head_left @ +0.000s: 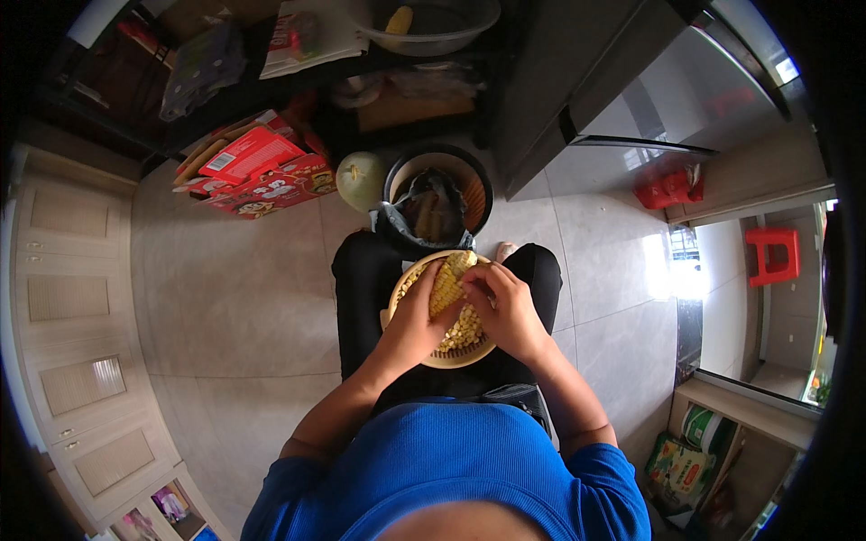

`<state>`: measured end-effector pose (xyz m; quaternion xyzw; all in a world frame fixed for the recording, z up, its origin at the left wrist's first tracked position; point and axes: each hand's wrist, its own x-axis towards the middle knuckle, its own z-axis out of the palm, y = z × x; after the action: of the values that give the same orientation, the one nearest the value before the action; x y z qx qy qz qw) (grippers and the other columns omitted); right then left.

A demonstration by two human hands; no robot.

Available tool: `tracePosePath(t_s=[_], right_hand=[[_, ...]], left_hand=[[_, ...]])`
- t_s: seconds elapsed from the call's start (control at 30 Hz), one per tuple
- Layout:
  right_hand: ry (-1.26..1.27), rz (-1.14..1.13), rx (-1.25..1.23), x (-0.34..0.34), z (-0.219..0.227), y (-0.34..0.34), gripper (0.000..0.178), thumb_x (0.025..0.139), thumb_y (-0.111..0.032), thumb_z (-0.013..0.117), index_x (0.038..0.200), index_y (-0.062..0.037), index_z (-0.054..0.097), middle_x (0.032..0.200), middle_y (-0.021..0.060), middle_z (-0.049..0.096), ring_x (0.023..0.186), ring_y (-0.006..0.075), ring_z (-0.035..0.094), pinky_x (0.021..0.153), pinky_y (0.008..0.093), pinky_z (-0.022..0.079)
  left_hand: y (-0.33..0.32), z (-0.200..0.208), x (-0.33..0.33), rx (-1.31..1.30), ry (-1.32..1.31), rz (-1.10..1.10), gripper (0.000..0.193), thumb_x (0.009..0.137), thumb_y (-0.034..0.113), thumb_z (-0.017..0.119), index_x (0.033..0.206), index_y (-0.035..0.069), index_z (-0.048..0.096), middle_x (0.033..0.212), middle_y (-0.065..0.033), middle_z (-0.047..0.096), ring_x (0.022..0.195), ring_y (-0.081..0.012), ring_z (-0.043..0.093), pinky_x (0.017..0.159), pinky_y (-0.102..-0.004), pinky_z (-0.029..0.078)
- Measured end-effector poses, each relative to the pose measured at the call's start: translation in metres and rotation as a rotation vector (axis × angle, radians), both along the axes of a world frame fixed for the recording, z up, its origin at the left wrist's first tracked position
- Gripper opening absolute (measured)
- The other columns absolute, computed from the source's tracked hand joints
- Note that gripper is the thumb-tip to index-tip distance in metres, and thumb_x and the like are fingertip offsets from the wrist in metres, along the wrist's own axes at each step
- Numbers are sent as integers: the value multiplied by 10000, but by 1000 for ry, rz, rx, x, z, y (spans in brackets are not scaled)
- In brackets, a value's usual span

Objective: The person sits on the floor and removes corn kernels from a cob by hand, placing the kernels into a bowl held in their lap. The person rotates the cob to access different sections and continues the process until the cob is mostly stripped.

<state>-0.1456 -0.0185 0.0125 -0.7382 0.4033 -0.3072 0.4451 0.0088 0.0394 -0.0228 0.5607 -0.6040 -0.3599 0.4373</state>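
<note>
A yellow corn cob (447,287) is tilted over a cream basket (458,362) that rests on my lap. Loose kernels (464,330) lie inside the basket. My left hand (417,316) is wrapped round the cob from its left side and lower end. On the other side, my right hand (503,305) has its fingers bent against the cob near its upper end. Whether a kernel is between the right fingertips is too small to tell.
Just beyond my knees stands a round bin (478,194) with a dark bag in it. Left of it are a pale green melon (359,180) and red cardboard boxes (257,171). Another corn cob (398,22) lies in a clear bowl (442,41) on the shelf.
</note>
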Motion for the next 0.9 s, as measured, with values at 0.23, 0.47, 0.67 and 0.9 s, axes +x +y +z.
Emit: tracePosePath(t_s=[0.23,0.47,0.67,0.9], right_hand=[[-294,-31,390,-12,-8,13,156,840,-2,555,994,10,536,822,84,581,730,136,573,650,245,464],[110,32,179,-10,-32,17,227,861,-48,555,1080,9,536,877,74,579,750,132,590,672,243,478],[-291,-68,350,12,-27,10,383,892,-143,587,1192,37,433,934,100,567,828,108,578,705,233,480],[-78,-89,190,17,-29,11,350,906,-118,524,1205,32,421,934,180,597,831,244,617,733,307,483]], left_hand=[[1,4,7,339,606,85,513,829,116,654,1255,-10,397,1073,-94,548,910,-138,570,796,-288,490],[5,-6,10,58,-17,146,595,748,81,708,1229,-69,391,1088,-146,559,976,-177,565,857,-305,461],[6,4,-6,-73,-195,117,700,698,37,702,1294,-2,337,1082,-228,499,1000,-396,514,842,-416,448],[13,7,-8,-8,-250,72,690,720,24,679,1304,-14,313,1076,-253,504,973,-400,538,821,-410,460]])
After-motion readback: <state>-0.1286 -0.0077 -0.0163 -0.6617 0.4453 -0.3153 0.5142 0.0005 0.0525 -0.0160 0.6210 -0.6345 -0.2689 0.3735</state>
